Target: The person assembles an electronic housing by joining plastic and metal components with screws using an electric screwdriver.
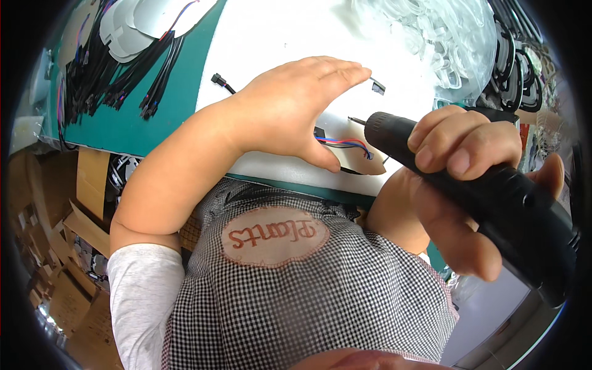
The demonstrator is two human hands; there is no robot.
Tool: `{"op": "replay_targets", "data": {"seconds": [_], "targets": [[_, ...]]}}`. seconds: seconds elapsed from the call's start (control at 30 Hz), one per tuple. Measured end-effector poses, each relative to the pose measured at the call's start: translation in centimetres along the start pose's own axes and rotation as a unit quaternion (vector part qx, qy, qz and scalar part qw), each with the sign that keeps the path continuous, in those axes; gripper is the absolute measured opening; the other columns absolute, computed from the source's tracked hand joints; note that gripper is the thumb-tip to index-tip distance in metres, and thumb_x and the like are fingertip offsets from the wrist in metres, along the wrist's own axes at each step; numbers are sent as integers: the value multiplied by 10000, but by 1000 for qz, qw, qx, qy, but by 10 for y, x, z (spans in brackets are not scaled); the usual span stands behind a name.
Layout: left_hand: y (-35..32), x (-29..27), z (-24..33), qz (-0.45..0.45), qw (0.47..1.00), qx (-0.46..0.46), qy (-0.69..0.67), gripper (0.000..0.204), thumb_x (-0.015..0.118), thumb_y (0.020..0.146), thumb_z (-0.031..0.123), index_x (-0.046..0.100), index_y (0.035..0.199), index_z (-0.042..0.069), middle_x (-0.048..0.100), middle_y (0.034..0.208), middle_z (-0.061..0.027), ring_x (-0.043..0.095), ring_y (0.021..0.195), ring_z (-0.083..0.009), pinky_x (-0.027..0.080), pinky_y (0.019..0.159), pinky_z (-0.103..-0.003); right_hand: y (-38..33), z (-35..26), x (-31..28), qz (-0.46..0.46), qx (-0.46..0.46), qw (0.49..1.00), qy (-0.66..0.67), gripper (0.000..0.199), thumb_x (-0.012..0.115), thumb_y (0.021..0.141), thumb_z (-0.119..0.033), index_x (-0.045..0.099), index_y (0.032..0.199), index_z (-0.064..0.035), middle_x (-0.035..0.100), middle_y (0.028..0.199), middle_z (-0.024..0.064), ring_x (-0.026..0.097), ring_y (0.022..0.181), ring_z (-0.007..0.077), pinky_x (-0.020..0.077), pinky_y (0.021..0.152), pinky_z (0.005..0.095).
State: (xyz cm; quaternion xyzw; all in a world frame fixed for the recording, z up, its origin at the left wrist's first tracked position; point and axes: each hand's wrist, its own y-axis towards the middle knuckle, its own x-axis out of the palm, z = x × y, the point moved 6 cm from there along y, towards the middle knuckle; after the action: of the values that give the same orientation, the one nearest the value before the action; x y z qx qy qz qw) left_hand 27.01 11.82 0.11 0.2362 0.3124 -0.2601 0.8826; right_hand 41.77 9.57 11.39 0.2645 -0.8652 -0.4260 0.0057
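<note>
My right hand [462, 145] is wrapped round a black electric screwdriver [493, 191], its thin bit [356, 120] pointing left above the work surface. My left hand [290, 105] is spread across a pale plastic part [354, 161], thumb at its near edge and fingertips at the far side. Red, blue and black wires [345, 143] run over this part, beside the thumb. A small dark-and-silver piece [378, 88] shows just past the fingertips. To the left of my wrist, a black cable connector [219, 80] sticks out. The palm hides much of the part.
A white mat [246, 37] lies on the green table [191, 80]. Bundles of black cables [117, 92] and pale plastic shells [126, 28] are at far left. A clear bag of translucent pieces [459, 49] stands at far right, beside black curved parts [518, 68]. Cardboard boxes [86, 228] sit lower left.
</note>
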Motion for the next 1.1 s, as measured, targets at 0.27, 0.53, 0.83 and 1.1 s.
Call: {"op": "replay_targets", "data": {"seconds": [0.27, 0.53, 0.83, 1.1], "targets": [[0, 0, 0, 1, 1000, -4, -15, 1117, 931, 508, 316, 418, 1463, 45, 497, 1441, -203, 471, 1337, -366, 395, 1121, -439, 3, 14, 1, 64, -35, 994, 75, 1048, 618, 810, -745, 205, 1551, -131, 572, 912, 126, 590, 591, 193, 526, 514, 351], [0, 1, 1, -10, 1000, -17, -18, 1134, 933, 499, 334, 413, 1467, 55, 493, 1444, -204, 468, 1339, -371, 391, 1125, -444, 14, 20, 2, -48, -22, 995, 89, 1053, 602, 793, -777, 241, 1541, -129, 572, 902, 103, 577, 584, 177, 520, 509, 350], [2, 2, 0, -5, 1000, -3, -14, 1132, 930, 511, 312, 400, 1479, 59, 485, 1453, -201, 464, 1340, -375, 389, 1126, -446, 7, 30, -6, 56, -19, 990, 131, 1058, 575, 791, -804, 254, 1541, -130, 563, 894, 97, 574, 591, 173, 507, 506, 333], [0, 2, -2, -18, 1000, -8, 4, 1070, 912, 577, 356, 405, 1471, 58, 469, 1473, -181, 429, 1378, -349, 371, 1151, -425, 19, 29, -3, -177, -36, 977, 116, 1067, 547, 798, -814, 209, 1549, -136, 565, 879, 91, 562, 551, 168, 515, 504, 327]]}}
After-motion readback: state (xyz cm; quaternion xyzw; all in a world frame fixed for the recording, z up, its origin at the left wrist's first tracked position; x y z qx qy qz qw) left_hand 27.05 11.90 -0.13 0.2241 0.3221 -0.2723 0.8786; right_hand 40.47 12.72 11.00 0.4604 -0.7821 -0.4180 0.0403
